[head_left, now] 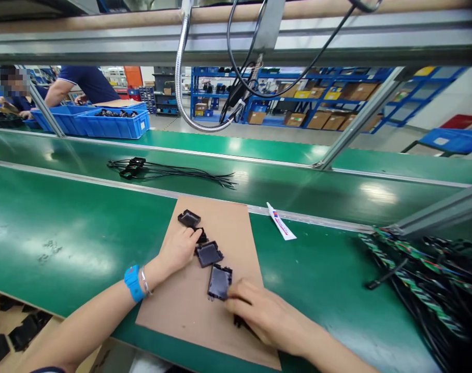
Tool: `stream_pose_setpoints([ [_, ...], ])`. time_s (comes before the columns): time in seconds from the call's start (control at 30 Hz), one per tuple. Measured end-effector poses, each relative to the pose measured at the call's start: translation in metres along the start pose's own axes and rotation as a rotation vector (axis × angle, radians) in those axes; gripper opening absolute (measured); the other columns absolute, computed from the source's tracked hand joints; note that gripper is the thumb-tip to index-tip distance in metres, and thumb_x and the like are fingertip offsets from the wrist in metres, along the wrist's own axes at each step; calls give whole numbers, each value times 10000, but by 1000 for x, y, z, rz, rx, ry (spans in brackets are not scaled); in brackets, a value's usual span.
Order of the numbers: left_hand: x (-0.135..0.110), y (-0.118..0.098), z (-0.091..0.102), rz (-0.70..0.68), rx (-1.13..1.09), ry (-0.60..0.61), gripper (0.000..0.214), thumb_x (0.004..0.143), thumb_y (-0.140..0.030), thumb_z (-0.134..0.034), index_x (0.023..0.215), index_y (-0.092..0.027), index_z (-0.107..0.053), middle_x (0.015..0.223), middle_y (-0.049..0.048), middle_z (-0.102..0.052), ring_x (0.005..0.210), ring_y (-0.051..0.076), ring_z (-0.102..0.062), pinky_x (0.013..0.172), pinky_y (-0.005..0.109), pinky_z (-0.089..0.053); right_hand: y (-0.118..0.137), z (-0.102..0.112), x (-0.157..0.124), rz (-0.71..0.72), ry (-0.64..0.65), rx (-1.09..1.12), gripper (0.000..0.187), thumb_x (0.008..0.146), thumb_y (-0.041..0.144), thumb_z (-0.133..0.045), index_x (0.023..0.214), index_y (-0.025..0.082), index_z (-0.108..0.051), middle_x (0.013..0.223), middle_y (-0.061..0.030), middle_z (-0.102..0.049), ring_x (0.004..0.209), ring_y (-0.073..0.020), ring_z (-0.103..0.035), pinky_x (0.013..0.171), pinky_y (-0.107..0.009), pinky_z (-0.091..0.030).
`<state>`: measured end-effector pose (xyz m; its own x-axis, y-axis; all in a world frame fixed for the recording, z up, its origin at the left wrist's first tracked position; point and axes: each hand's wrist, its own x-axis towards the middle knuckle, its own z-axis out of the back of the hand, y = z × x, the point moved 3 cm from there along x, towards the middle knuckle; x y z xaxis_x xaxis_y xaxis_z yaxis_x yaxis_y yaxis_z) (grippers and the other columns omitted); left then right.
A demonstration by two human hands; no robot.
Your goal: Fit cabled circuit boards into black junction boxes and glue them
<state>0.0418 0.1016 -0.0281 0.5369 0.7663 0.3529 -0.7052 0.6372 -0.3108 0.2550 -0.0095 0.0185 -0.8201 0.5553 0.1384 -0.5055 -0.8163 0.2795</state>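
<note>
A brown cardboard sheet (197, 316) lies on the green bench, bearing a slanting row of black plastic housings. The farthest shallow housing (189, 218) rests near the sheet's top edge. My left hand (180, 248) has its bent fingers closed on a small black housing (201, 235), partly covered by the fingertips. Below it lie a tray-like housing (209, 254) and a larger one (220, 282). My right hand (261, 311) is beside the larger one, fingers curled over a black plastic part (239, 322) that is mostly hidden beneath them.
A white tube-shaped packet (281, 223) lies right of the sheet. Bundled cables with green strips (418, 290) fill the bench's right end. Wired black parts (132, 168) lie beyond the metal rail. Blue bins (113, 124) and co-workers are at the back left; a hose (179, 77) hangs overhead.
</note>
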Motion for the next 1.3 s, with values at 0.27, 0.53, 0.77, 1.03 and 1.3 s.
stream_pose_setpoints([
  [0.27, 7, -8, -1, -49, -181, 62, 375, 844, -116, -460, 1190, -156, -597, 1142, 121, -646, 1084, 256, -576, 990, 408, -446, -15, -23, 15, -199, -101, -61, 127, 879, 181, -529, 856, 196, -653, 1121, -92, -597, 1046, -263, -480, 873, -441, -416],
  [0.53, 16, 5, 1, -90, -253, 61, 379, 882, -133, -430, 1226, -205, -574, 1207, 80, -625, 1164, 218, -526, 1026, 384, -412, -30, -27, 59, -287, 34, 116, 993, 605, 466, -745, 1428, 79, -346, 1561, -218, -105, 1429, -371, -65, 1138, -543, -138],
  [0.77, 57, 71, 14, 77, -180, 2, 307, 851, -206, -565, 1154, -190, -617, 1247, 125, -561, 1196, 308, -478, 1040, 538, -334, -34, -27, 58, -406, 218, 218, 1176, 539, 514, -741, 1508, 116, -207, 1563, -209, -135, 1425, -407, -72, 1132, -578, -55],
  [1.03, 102, 34, -22, -46, -313, 159, 230, 833, -322, -601, 1021, -224, -693, 1082, 69, -669, 1049, 241, -593, 958, 399, -453, -43, -25, 52, -327, 20, 119, 1014, 578, 570, -699, 1419, 113, -363, 1484, -215, -313, 1349, -411, -258, 1081, -581, -187],
  [1.3, 100, 68, -52, 22, -517, 95, 441, 760, -533, -540, 1030, -203, -652, 1094, 115, -697, 1037, 346, -638, 928, 516, -500, -40, -46, 75, -257, -56, -264, 381, 910, 483, -447, 1143, 205, -567, 1204, -142, -561, 1060, -307, -538, 754, -428, -477],
])
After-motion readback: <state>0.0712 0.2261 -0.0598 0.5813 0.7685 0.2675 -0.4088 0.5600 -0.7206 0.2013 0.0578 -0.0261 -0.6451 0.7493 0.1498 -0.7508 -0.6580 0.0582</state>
